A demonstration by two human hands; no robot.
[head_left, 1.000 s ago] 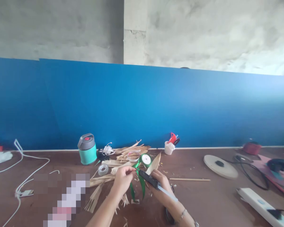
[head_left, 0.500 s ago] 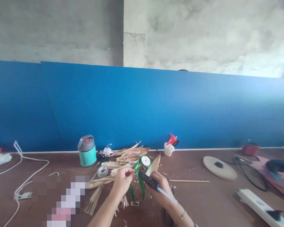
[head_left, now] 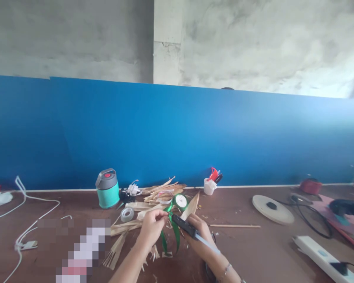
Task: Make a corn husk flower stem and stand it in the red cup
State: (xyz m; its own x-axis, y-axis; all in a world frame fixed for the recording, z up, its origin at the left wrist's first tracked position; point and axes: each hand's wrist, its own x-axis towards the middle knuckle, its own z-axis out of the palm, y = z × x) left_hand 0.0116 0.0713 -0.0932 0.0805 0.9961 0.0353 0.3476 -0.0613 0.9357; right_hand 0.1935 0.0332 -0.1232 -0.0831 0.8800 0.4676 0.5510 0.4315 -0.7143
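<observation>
pinching the green ribbon (head_left: 176, 234) near its gathered top, the left hand (head_left: 151, 228) has thumb and forefinger closed together; the ribbon sits right at those fingertips, its loose tails hanging toward the near side, just right of them. the right hand (head_left: 198, 229) has its fingers wrapped around a black glue gun (head_left: 184, 225), whose tip points left, close beside the ribbon; whether it touches, i cannot tell. a translucent glue stick (head_left: 208, 243) juts from its back end. just beyond the hands is a ribbon spool (head_left: 181, 201). dry husks (head_left: 126, 226) lie left and far on the brown surface (head_left: 238, 255), near a clear tape roll (head_left: 127, 214). a thin stick (head_left: 236, 226) lies to the right.
</observation>
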